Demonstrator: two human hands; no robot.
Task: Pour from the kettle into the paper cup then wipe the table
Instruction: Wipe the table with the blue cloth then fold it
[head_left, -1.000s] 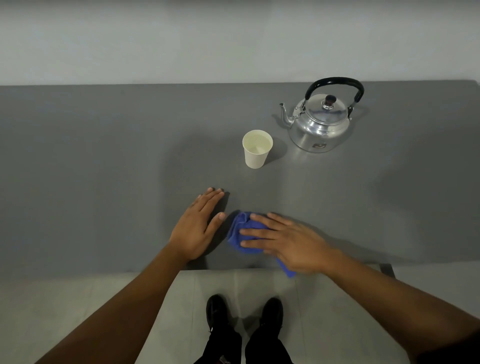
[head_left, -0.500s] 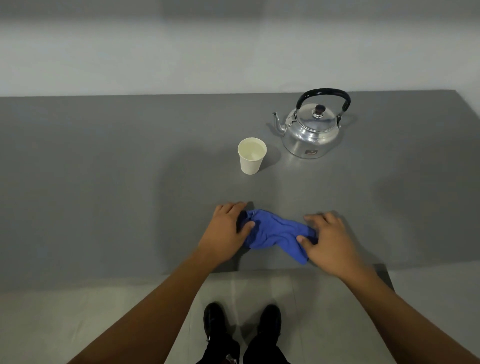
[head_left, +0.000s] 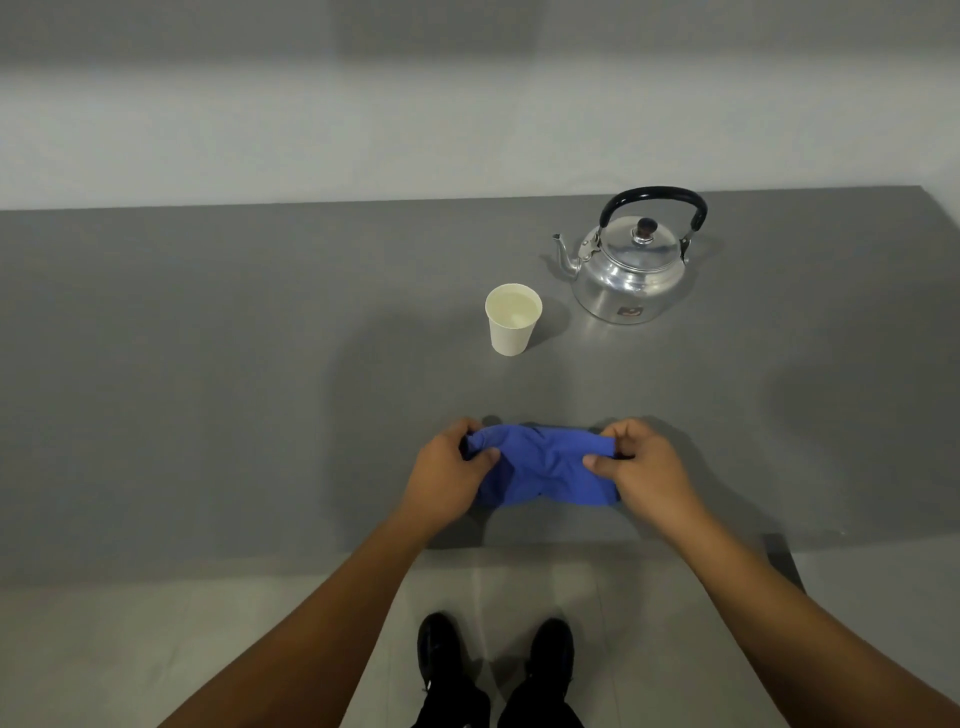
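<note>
A blue cloth (head_left: 545, 467) is stretched between my two hands near the front edge of the grey table (head_left: 208, 389). My left hand (head_left: 449, 475) pinches its left end and my right hand (head_left: 641, 467) pinches its right end. Farther back stands a white paper cup (head_left: 511, 325), upright, with liquid inside. A shiny metal kettle (head_left: 631, 273) with a black handle sits behind and to the right of the cup, its spout pointing left toward the cup.
A pale wall runs along the table's far edge. The table's front edge lies just behind my hands, with a light tiled floor and my black shoes (head_left: 493, 660) below. The table's right corner shows at the upper right.
My right hand lay flat on the bunched cloth and my left hand flat beside it. Both hands have since gripped the cloth's ends and pulled it out wide between them.
</note>
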